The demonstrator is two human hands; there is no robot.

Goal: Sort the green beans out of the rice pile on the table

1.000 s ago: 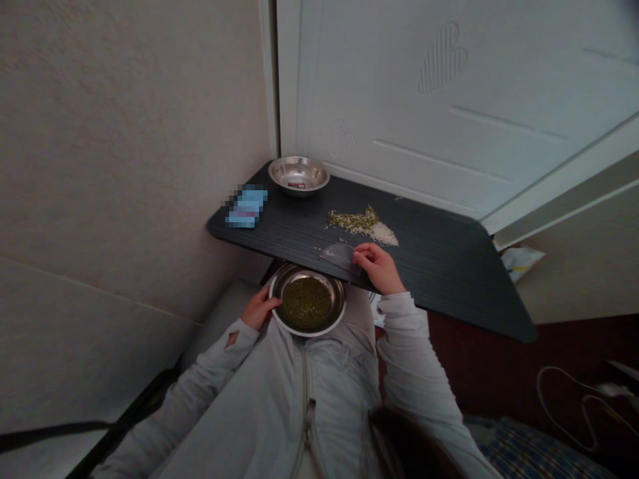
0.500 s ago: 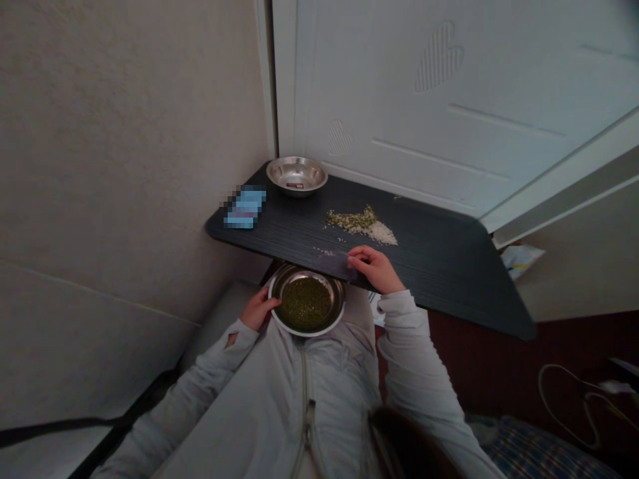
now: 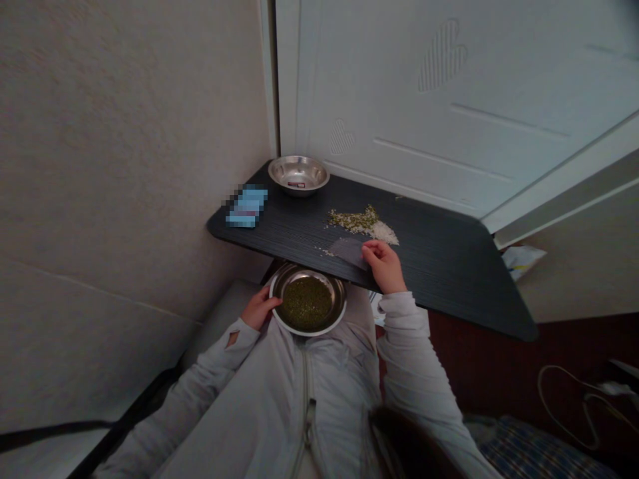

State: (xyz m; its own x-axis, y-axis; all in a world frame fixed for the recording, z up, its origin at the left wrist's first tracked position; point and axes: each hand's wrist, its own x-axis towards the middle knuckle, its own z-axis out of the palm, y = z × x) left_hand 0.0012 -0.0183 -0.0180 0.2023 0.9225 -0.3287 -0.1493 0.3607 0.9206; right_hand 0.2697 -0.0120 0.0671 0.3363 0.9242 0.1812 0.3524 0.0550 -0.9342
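My left hand (image 3: 260, 308) grips the left rim of a metal bowl (image 3: 338, 317) on my lap, just below the table edge. Small green beans (image 3: 306, 303) cover the bowl's bottom. Pinched in the fingers of my right hand (image 3: 385, 264) is a thin, see-through plastic sheet (image 3: 347, 251), lying low over the tabletop. A few pale grains (image 3: 327, 252) are by the sheet's left end. Just beyond it lie a mixed heap of green beans and pale grains (image 3: 352, 219) and a white heap, which looks like rice (image 3: 384, 233).
On the dark table (image 3: 449, 266), an empty-looking metal bowl (image 3: 298, 174) with a small red mark inside stands at the back left. Left of it lies a blurred blue item (image 3: 247, 206). A white door (image 3: 389, 86) closes off the back, and a wall (image 3: 150, 166) the left.
My right hand has shifted right and slightly away from me with the plastic sheet, off the table's near edge toward the heaps. My left hand and the bowl stay put.
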